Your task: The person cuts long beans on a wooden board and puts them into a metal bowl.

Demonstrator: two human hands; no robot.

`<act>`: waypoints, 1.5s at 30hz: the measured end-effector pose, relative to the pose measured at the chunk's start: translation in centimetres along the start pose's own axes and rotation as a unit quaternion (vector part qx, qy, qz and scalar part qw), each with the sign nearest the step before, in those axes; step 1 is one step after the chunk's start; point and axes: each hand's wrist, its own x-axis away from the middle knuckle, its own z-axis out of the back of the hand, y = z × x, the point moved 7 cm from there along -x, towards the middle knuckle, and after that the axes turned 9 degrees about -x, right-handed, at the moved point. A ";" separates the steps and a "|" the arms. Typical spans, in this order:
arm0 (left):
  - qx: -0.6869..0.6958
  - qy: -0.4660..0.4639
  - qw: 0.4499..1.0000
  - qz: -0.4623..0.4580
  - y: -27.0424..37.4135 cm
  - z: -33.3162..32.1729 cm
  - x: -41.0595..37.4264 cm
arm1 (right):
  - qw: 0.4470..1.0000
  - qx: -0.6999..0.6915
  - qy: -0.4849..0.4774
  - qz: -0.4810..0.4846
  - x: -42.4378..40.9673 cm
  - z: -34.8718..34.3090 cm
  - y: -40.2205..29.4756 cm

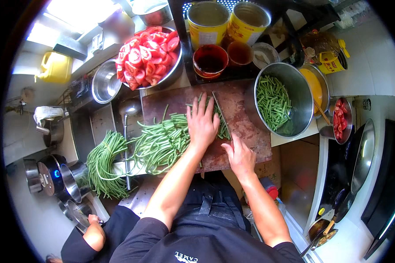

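Note:
My left hand (202, 126) lies flat with spread fingers on a bunch of long green beans (164, 134), pressing them to the brown cutting board (247, 121). A kitchen knife (221, 111) is in my right hand (242, 154); its blade stands edge-down beside my left fingers, and most of the handle is hidden in my grip. A few bean pieces lie between my left hand and the blade. Right of the board, a deep steel pot (291, 128) holds cut green beans (272, 103). Another bundle of long beans (107, 164) hangs over the counter's left edge.
Behind the board stand a bowl heaped with tomato wedges (148, 56), yellow tins (208, 24) and a red sauce container (210, 62). A ladle (127, 131) lies at the left. Orange liquid fills a pot (311, 85) at right. Another person's arm (95, 233) shows lower left.

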 end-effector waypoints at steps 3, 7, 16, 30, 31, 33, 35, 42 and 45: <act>0.028 -0.011 0.999 -0.019 0.7 0.8 2.5 | 0.998 -0.035 -0.048 0.002 1.3 0.9 0.6; 0.040 -0.087 0.993 -0.064 1.5 1.3 5.0 | 0.990 -0.099 -0.093 -0.037 1.6 2.4 4.1; 0.010 -0.077 0.995 -0.067 1.9 0.5 5.4 | 0.882 -0.382 -0.166 -0.223 1.9 0.6 11.0; 0.082 0.104 0.989 0.073 1.7 -0.1 3.2 | 0.879 -0.390 -0.177 -0.209 1.3 -4.1 6.4; 0.097 0.118 0.985 0.079 1.7 -0.1 3.2 | 0.874 -0.395 -0.182 -0.217 1.5 -4.4 6.1; 0.126 0.142 0.976 0.107 1.5 0.2 3.6 | 0.862 -0.421 -0.188 -0.211 2.1 -5.8 5.7; 0.159 0.167 0.964 0.129 1.4 0.4 3.5 | 0.858 -0.430 -0.189 -0.206 2.0 -6.2 4.9; 0.230 0.159 0.947 0.156 1.5 3.2 3.3 | 0.833 -0.478 -0.192 -0.199 2.7 -4.8 2.4; 0.234 0.160 0.953 0.108 4.7 7.2 1.6 | 0.823 -0.517 -0.157 -0.174 2.9 -0.7 0.1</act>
